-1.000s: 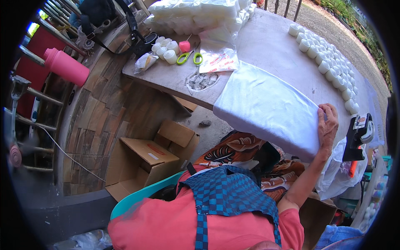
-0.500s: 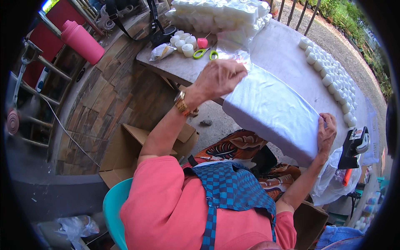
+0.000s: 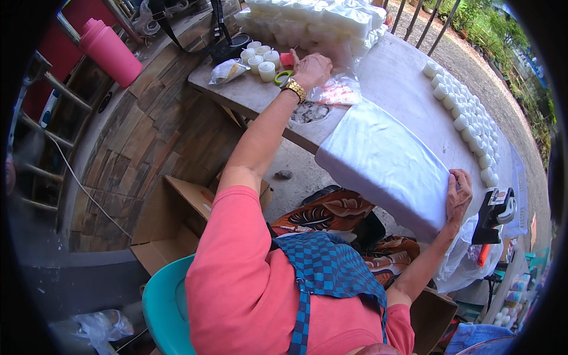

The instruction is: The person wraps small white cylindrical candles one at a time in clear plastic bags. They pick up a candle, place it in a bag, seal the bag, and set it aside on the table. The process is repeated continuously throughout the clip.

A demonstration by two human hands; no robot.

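Note:
My left hand [image 3: 312, 70], with a gold watch at its wrist, reaches to the far side of the table. Its thumb stands apart from the fingers, beside a small pink candle [image 3: 287, 59] and over green-handled scissors [image 3: 283, 77], partly hidden. A clear plastic bag with red print [image 3: 337, 90] lies against this hand. A white cloth [image 3: 384, 157] is spread over the table's near edge and hangs down in front. At the cloth's right end rests my right hand [image 3: 458, 195], open, its fingers bent lightly on the cloth and table.
White candles [image 3: 467, 121] stand in rows along the far right edge. Several more [image 3: 266, 71] stand at the left beside a small wrapped packet [image 3: 228, 70]. Wrapped white packs [image 3: 313, 23] are stacked behind. A black tape dispenser [image 3: 494, 216] sits right of my right hand.
My left hand has moved away from the cloth, up and left to the pink candle and scissors. My right hand stays at the cloth's right end.

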